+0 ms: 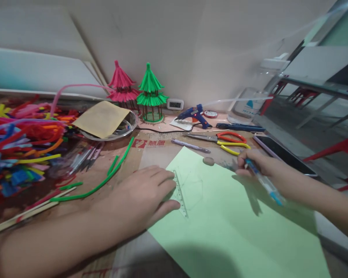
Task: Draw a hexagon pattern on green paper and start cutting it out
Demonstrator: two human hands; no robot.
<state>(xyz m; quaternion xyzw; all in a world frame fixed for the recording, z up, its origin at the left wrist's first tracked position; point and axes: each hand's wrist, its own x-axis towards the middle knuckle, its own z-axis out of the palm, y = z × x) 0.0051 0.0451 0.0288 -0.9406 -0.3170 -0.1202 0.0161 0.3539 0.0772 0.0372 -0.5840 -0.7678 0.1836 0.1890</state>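
A sheet of light green paper (232, 227) lies on the table, with thin pencil-like lines forming an angular figure. My left hand (150, 193) rests at its left side, fingertips and thumb pressing a clear ruler (181, 195) against the sheet. Part of the ruler is hidden under the fingers. Over the paper's right side, my right hand (258, 164) is closed around a clear pen (265, 183) with blue ends, held tilted off the sheet. An eraser-like lump (208, 161) sits at the paper's upper edge.
Behind the paper are another pen (190, 146), scissors (220, 139), a blue glue gun (193, 116) and a phone (284, 154). Pink (121, 83) and green (151, 92) pipe-cleaner pagodas stand by the wall. Colourful pipe cleaners (23, 143) pile up at left; a plastic jug (255, 88) stands back right.
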